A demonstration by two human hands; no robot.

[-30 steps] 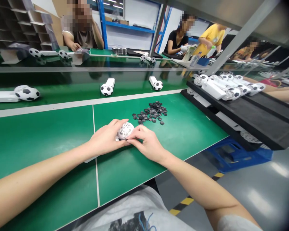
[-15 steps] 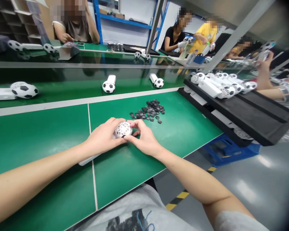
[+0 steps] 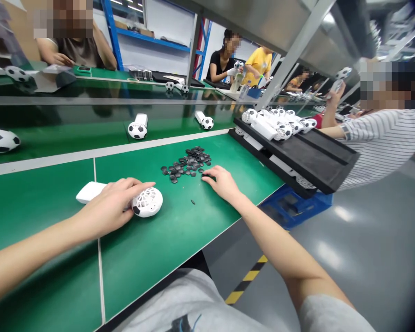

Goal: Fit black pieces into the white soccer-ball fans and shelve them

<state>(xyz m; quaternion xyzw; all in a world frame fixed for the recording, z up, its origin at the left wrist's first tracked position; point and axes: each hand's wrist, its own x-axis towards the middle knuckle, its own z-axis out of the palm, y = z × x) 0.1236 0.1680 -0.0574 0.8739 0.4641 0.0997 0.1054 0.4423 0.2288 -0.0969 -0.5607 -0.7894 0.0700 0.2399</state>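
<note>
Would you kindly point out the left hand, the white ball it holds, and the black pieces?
Left hand [image 3: 115, 202], head view: its back.
White ball [image 3: 147, 200], head view: latticed shell.
Black pieces [image 3: 192, 160], head view: pile's middle.

The pieces [image 3: 193, 159] lay on the bench [image 3: 166, 249]. The ball unit [image 3: 148, 207] was positioned before them, leftward; the trays [image 3: 321, 154] stood to their right. The conveyor [image 3: 169, 122] was located behind the bench.
</note>
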